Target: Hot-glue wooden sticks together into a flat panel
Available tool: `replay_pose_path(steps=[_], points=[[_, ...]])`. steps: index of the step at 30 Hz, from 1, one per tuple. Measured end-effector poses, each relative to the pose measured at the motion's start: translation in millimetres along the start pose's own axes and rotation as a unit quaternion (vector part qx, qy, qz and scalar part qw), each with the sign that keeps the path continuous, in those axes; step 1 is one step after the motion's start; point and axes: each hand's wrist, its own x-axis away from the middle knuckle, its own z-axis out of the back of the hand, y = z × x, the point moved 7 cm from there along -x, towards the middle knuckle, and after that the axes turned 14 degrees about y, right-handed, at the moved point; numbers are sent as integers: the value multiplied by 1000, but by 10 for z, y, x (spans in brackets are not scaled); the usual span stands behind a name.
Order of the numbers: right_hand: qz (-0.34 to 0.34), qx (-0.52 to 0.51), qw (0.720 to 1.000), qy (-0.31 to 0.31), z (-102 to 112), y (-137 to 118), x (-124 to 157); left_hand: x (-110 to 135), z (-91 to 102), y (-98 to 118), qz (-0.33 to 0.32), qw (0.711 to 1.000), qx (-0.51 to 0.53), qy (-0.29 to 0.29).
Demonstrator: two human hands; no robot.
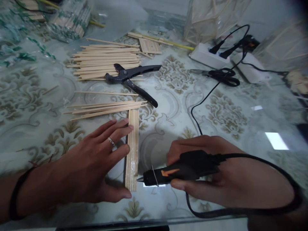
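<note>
- Right hand (228, 179) is closed firmly round a black glue gun (183, 170) at the lower right. Its nozzle (140, 179) points left and all but touches the lower right edge of the stick panel (132, 144).
- Left hand (96, 160) lies flat and spread at the lower left. Its fingertips sit against the panel's left edge and its thumb at the bottom end, so it braces the panel and clasps nothing.
- Table (240, 128) is glass over a patterned cloth and fills the frame. It looks slick from where I stand, so I'd expect the panel to skate unless pinned.
- Stick frames (211, 16) stand at the upper right, pale and open, partly cut off by the frame edge.
- Stick pile (106, 59) lies crosswise, upper left of centre. Below it is a thin row of loose sticks (106, 107) whose right ends lie just above the panel's top.
- Panel is a narrow slab of sticks set side by side, running top to bottom at lower centre between the two hands.
  - I'd judge it light and stiff along its length, but weak across the seams.
  - It is best held flat with the fingers spread over several sticks, or pinched by its long edges, away from the nozzle.
- Pliers (132, 78) are black and lie open over the pile's lower right.
- Power strip (207, 56) sits at the upper right with plugs in it. A cord (202, 102) runs from there down toward the gun.
- Scissors (221, 76) lie just below the strip.
- Ring (111, 141) is on a left finger.
</note>
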Motion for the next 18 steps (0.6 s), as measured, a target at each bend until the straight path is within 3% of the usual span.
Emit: replay_pose_path(steps=[8,18], points=[[-46,-35,998,-14,-107,65,35,-39,7,8,-7,1000,-5,7],[-7,3,1000,29,-47,49,-3,-20,-7,-4,-7,1000,1,0]])
